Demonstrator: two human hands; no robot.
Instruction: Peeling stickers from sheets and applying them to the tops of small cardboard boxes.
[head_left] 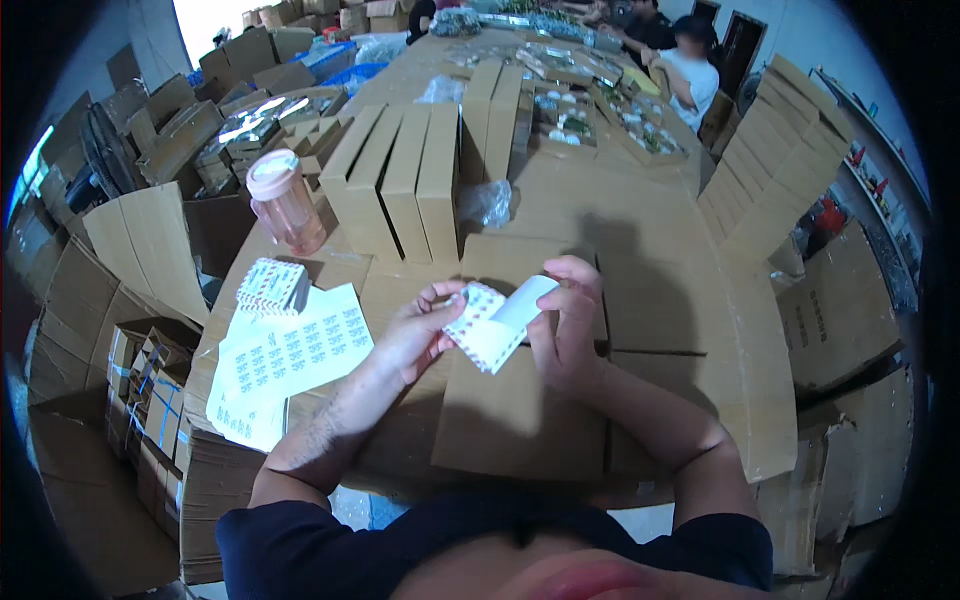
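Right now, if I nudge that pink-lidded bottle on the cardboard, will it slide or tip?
The bottle stands upright, tall and narrow, so it would probably tip rather than slide. It looks like thin translucent plastic, so likely light; how full it is cannot be told. Fallen, its round body could roll toward the sheets of labels.

Held between left hand [415, 335] and right hand [563, 325] at centre: small white label sheet [487, 325] with red-dotted edge. At nine o'clock, stack of matching labels [272, 287] atop white printed sheets [290, 360]. At twelve o'clock, row of upright flat brown cartons [400, 180]. At two o'clock, leaning stack of folded cartons [775, 150].
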